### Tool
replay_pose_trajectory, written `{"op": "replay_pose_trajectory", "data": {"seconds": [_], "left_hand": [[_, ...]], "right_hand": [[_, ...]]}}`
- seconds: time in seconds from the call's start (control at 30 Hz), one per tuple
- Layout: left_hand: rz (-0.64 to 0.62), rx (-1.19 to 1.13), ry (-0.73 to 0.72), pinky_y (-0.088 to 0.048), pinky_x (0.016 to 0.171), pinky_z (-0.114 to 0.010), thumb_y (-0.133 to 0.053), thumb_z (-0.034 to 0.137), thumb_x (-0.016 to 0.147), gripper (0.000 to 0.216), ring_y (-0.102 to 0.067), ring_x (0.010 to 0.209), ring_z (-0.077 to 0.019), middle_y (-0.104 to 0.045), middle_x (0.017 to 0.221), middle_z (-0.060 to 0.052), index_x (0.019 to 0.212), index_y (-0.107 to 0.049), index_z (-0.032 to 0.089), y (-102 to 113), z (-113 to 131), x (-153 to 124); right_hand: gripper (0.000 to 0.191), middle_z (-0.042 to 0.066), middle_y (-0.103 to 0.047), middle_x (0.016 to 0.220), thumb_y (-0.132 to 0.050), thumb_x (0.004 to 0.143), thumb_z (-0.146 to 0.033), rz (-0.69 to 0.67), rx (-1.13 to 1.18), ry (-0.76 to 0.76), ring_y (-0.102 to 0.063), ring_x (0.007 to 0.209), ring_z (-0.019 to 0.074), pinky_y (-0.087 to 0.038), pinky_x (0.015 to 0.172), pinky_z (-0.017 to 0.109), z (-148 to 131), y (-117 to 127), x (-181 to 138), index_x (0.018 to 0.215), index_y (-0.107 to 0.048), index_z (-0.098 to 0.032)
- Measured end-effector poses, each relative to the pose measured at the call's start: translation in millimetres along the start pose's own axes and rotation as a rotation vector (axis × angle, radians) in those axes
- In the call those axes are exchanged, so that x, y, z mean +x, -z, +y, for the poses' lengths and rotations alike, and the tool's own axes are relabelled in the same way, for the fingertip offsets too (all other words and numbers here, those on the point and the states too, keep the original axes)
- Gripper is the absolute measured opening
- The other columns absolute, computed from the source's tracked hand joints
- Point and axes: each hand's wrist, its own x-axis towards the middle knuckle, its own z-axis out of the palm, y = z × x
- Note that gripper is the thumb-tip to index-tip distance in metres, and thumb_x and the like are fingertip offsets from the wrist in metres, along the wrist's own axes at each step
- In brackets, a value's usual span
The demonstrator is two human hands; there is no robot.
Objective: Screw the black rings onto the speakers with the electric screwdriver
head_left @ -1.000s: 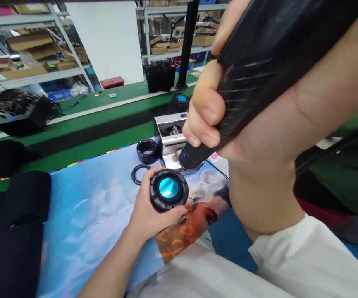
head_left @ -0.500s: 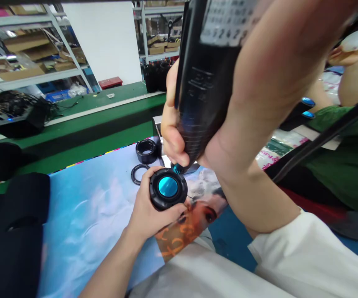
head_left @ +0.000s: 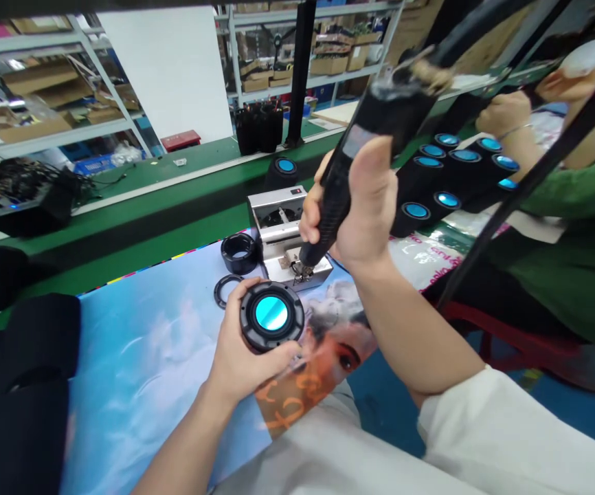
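My left hand (head_left: 238, 350) is closed around a round black speaker part (head_left: 246, 317) with a shiny blue disc (head_left: 271, 313) in its centre. Wrapped in my right hand (head_left: 367, 213) is a black electric screwdriver (head_left: 336, 199), tilted, its cable leading up to the right. The screwdriver's tip is at the front of a silver screw feeder (head_left: 282, 265); whether a screw is on the bit I cannot tell. Beyond my left hand lie a thin black ring (head_left: 218, 292) and a thicker black ring (head_left: 239, 254), both left of the feeder.
A printed sheet (head_left: 143, 371) covers the work surface. Black fabric-like pieces (head_left: 42, 371) lie at the left. Several black cylinders with blue ends (head_left: 416, 210) stand at the right, near a co-worker in a green garment (head_left: 576, 254). A dark strap or cable (head_left: 514, 213) crosses the right side.
My right hand has moved the screwdriver away from the speaker part's rim, up and back to the screw feeder. My left hand still holds the part, now tipped slightly more toward me.
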Motion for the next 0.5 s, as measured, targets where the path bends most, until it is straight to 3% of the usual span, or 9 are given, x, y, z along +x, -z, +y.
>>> {"op": "replay_pose_trajectory", "data": {"seconds": [0.07,0.27,0.37,0.5], "left_hand": [[-0.007,0.002,0.000,-0.061,0.105,-0.050,-0.094,0.054,0.069,0.084,-0.076,0.119,-0.0346,-0.075,0.129,-0.013,0.135,-0.052,0.023,0.0,0.7,0.0],[-0.005,-0.012,-0.016,-0.062,0.103,-0.048,-0.095,0.054,0.070,0.083,-0.077,0.117,-0.0337,-0.076,0.127,-0.012,0.134,-0.053,0.023,-0.1,0.8,0.0],[-0.035,-0.047,0.010,-0.062,0.103,-0.048,-0.096,0.056,0.070,0.085,-0.077,0.118,-0.0338,-0.075,0.128,-0.012,0.135,-0.052,0.024,1.1,0.4,0.2],[-0.096,-0.082,0.048,-0.060,0.107,-0.047,-0.099,0.060,0.067,0.092,-0.074,0.124,-0.0344,-0.071,0.135,-0.012,0.137,-0.051,0.025,4.8,0.7,1.0]], "right_hand": [[0.071,-0.006,-0.053,0.052,-0.085,0.071,-0.085,-0.030,0.004,0.007,-0.041,0.032,0.0094,-0.031,0.028,0.025,17.0,8.8,-2.3,0.078,-0.052,-0.023],[0.070,-0.003,-0.053,0.055,-0.069,0.089,-0.086,-0.081,-0.063,-0.048,-0.049,0.037,0.0110,-0.033,0.033,0.022,24.6,15.8,-11.1,0.076,-0.049,-0.021],[0.068,-0.003,-0.054,0.054,-0.073,0.085,-0.087,-0.113,-0.008,-0.114,-0.048,0.034,0.0132,-0.034,0.031,0.024,8.0,15.2,-9.1,0.079,-0.055,-0.021],[0.059,-0.006,-0.051,0.053,-0.081,0.080,-0.077,-0.076,0.010,0.016,-0.045,0.039,0.0115,-0.039,0.034,0.026,-46.3,-6.8,-5.5,0.082,-0.056,-0.023]]}}
